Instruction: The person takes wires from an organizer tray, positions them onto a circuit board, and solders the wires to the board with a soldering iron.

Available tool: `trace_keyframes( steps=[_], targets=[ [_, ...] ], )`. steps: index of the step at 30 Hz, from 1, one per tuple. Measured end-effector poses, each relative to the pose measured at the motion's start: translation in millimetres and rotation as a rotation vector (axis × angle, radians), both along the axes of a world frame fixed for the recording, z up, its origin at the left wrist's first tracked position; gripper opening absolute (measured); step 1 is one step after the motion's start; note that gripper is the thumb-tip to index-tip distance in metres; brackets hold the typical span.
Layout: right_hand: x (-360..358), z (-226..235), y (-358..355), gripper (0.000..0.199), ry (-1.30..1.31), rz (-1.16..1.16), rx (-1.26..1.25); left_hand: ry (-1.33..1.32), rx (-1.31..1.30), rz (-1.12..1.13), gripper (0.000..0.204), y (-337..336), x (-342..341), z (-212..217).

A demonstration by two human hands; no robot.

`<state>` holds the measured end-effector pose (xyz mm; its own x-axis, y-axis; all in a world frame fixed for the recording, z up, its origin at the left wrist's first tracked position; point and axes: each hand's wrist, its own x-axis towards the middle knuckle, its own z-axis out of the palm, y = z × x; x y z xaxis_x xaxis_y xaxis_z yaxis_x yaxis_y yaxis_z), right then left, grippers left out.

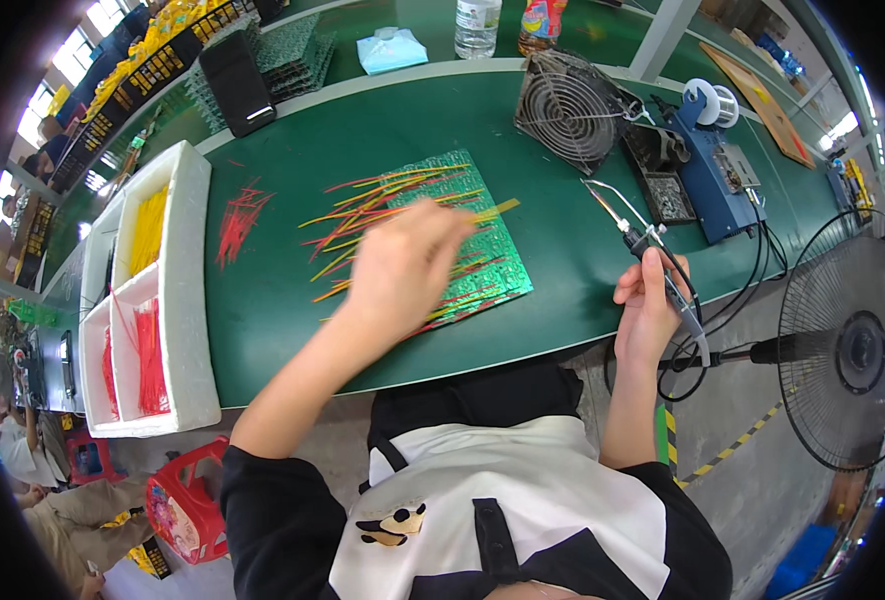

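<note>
A green circuit board [483, 275] lies on the green workbench [293, 320], with several red and yellow wires [363, 205] spread across it. My left hand [403, 265] hovers over the board, its fingers pinched on a yellow wire [498, 209] that sticks out to the right. My right hand [648, 300] is off the bench's front edge, closed around a soldering iron [643, 240] whose tip points up and left, away from the board.
A white foam tray [188, 300] with yellow and red wires sits at the left; loose red wires [238, 220] lie beside it. A small fan [568, 110], a blue solder station [713, 170], bottles and a floor fan [848, 350] stand right. People sit lower left.
</note>
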<state>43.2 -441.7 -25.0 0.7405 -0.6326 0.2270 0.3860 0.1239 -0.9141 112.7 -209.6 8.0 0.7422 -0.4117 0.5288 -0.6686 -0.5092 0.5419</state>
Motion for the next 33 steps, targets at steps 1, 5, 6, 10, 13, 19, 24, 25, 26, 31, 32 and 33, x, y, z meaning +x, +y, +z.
trace_keyframes(
  steps=[1, 5, 6, 10, 13, 19, 24, 25, 26, 31, 32, 33],
  targets=[
    [0, -2, 3, 0.013, -0.013, 0.015, 0.016, -0.03, 0.023, -0.041, 0.012, -2, -6, -6],
    [4, -4, 5, 0.011, -0.039, -0.049, 0.021, -0.05, 0.077, -0.011, 0.022, -5, -10, -23],
    [3, -5, 5, 0.011, -0.029, -0.076, 0.032, -0.001, 0.095, 0.027, 0.024, -4, -8, -24],
    [2, -7, 0, 0.011, -0.03, -0.09, 0.001, -0.012, 0.113, 0.102, 0.014, -9, 3, -28],
    [5, -4, 4, 0.012, 0.012, -0.045, -0.062, -0.041, 0.063, 0.077, 0.012, -7, 7, -27],
    [4, -5, 9, 0.012, 0.0, -0.044, -0.049, -0.033, -0.018, 0.021, 0.012, 1, 14, -30],
    [7, -4, 13, 0.012, 0.013, -0.011, -0.038, -0.016, -0.065, 0.044, 0.005, 8, 18, -18],
    [8, -5, 14, 0.012, 0.006, 0.006, -0.074, -0.035, -0.066, 0.053, 0.008, 11, 19, -19],
    [7, -5, 13, 0.013, -0.003, -0.003, -0.074, -0.01, -0.068, 0.043, 0.009, 8, 19, -20],
    [2, -3, 7, 0.015, -0.019, 0.053, -0.003, 0.131, -0.096, 0.055, 0.01, -2, 17, -13],
    [1, -2, 8, 0.015, -0.013, 0.055, -0.004, 0.095, -0.084, 0.045, 0.012, 0, 19, -17],
    [-1, -1, 9, 0.015, 0.014, 0.074, -0.007, 0.101, -0.085, 0.047, 0.012, 0, 19, -19]
  ],
)
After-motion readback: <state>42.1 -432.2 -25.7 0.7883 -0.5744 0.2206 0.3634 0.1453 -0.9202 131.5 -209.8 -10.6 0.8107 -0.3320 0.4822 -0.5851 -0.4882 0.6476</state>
